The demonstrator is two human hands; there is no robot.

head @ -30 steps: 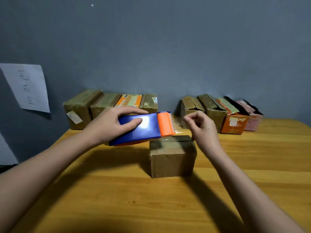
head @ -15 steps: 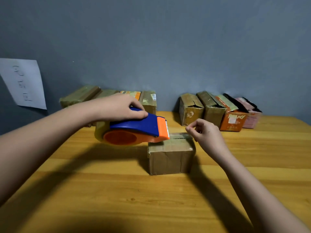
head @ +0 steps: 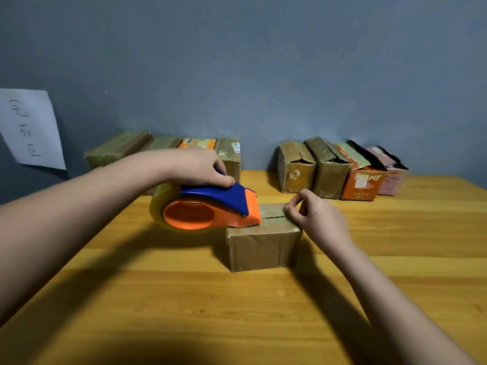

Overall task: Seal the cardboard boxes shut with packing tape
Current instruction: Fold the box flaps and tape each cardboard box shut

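Note:
A small brown cardboard box (head: 263, 246) stands in the middle of the wooden table (head: 237, 312), its top flaps closed along a seam. My left hand (head: 196, 167) grips the blue and orange tape dispenser (head: 210, 209) from above; its orange nose rests on the box's top left edge. A roll of clear tape sits in the dispenser. My right hand (head: 313, 217) pinches the tape end with thumb and forefinger at the right end of the box top. The clear tape itself is hard to see.
Along the grey wall stand two rows of boxes: taped brown ones (head: 118, 148) at the back left, and several with loose flaps (head: 340, 167) at the back right, one orange, one pink. A sheet of paper (head: 29, 127) hangs on the wall at left.
My left hand has tipped the dispenser over and lowered it until its nose meets the box's left edge. My right hand has come down onto the right end of the box top.

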